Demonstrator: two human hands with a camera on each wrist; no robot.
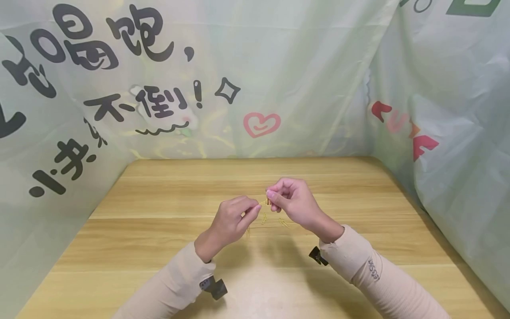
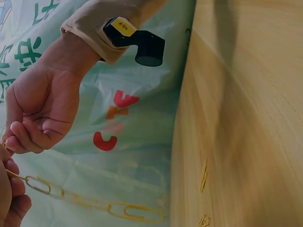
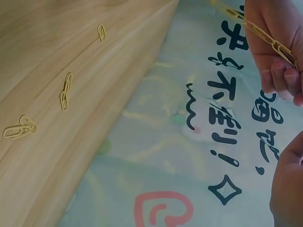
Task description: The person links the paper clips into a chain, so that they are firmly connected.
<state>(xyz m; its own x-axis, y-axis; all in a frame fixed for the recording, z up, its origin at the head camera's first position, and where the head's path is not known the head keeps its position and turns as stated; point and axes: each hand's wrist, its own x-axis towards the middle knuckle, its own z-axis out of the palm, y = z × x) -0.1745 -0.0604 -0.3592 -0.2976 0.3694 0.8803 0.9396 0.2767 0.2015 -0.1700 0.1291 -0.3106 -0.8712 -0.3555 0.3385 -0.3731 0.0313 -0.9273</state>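
Note:
Above the table, my left hand (image 1: pixel 235 217) pinches a chain of gold paper clips (image 2: pixel 39 185) between thumb and fingertips. In the left wrist view several linked clips trail from those fingers; in the right wrist view they run up along the hand. My right hand (image 1: pixel 292 201) pinches a paper clip (image 1: pixel 268 202) close to the left fingertips, with a thin piece of gold wire between the two hands. The right fingers partly hide this clip, and I cannot tell if it is linked to the chain.
Loose gold paper clips lie on the wooden table (image 1: pixel 159 239) below the hands: a small group (image 3: pixel 20 127), an overlapping pair (image 3: pixel 66 92) and a single clip (image 3: pixel 102 32). A printed curtain (image 1: pixel 318 88) encloses the back and sides. Each sleeve carries a black wrist camera (image 1: pixel 214 287).

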